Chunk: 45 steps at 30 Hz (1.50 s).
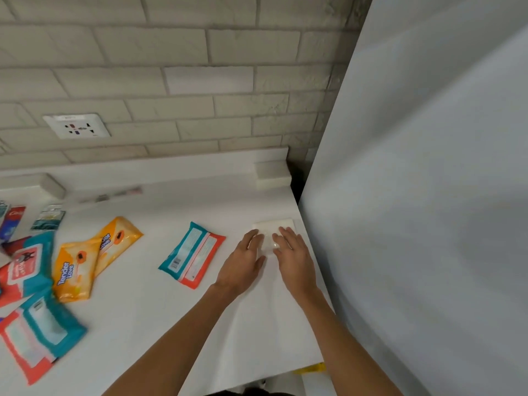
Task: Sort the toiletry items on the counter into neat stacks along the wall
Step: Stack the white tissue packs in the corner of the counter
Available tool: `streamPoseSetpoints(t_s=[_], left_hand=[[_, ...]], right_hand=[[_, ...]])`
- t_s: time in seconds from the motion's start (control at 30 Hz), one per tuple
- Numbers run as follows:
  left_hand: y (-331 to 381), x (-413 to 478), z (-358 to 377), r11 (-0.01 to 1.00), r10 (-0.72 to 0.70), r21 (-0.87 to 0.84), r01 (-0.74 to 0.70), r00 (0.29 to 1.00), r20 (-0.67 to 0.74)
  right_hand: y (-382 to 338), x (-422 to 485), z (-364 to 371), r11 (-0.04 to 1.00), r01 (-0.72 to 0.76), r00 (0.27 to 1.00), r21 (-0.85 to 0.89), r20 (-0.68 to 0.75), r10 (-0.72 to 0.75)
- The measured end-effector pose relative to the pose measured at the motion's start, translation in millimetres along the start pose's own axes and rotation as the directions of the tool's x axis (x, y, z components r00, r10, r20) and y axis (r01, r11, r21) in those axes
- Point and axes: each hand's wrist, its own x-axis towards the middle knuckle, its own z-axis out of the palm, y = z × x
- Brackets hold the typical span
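Both my hands lie flat on a white packet [274, 225] near the counter's right edge. My left hand [243, 264] rests on its left side and my right hand [291, 252] on its right side, fingers straight. A teal and red wipes pack [192, 254] lies just left of my left hand. Two orange wipes packs [75, 270] [120, 234] overlap further left. More teal and red packs [37, 335] [27, 267] lie at the far left. Toothpaste boxes [13, 221] sit near the wall at the left.
A large white panel [414, 195] stands right beside the white counter [171, 324], close to my right hand. The brick-tiled wall [185, 81] carries a power socket [76, 126]. A white block [273, 174] sits in the back right corner.
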Motion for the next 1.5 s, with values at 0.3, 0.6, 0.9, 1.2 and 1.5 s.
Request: streamPoseSetpoints(t_s=[0.3, 0.6, 0.9, 1.2, 1.5], left_hand=[[-1.0, 42.4, -7.4, 0.991, 0.037, 0.129, -0.04, 0.999, 0.025], [2.7, 87.0, -19.4, 0.982, -0.021, 0.191, -0.006, 0.99, 0.139], [-4.1, 110.1, -23.9, 0.975, -0.025, 0.221, -0.006, 0.99, 0.139], [-7.7, 121.8, -26.7, 0.975, -0.027, 0.223, -0.006, 0.989, 0.145], [-7.8, 118.4, -22.0, 0.981, 0.001, 0.191, -0.023, 0.994, 0.11]], right_hand=[[31.4, 63.4, 8.0, 0.999, 0.006, 0.996, -0.033, 0.086, -0.003], [43.9, 105.9, 16.1, 0.999, -0.038, 0.992, -0.02, 0.116, 0.04], [47.7, 132.7, 20.9, 0.999, -0.036, 0.987, -0.021, 0.158, 0.039], [47.9, 141.1, 24.8, 0.999, -0.028, 0.994, -0.022, 0.108, 0.03], [47.6, 140.0, 22.1, 0.998, -0.022, 0.991, -0.058, 0.128, 0.029]])
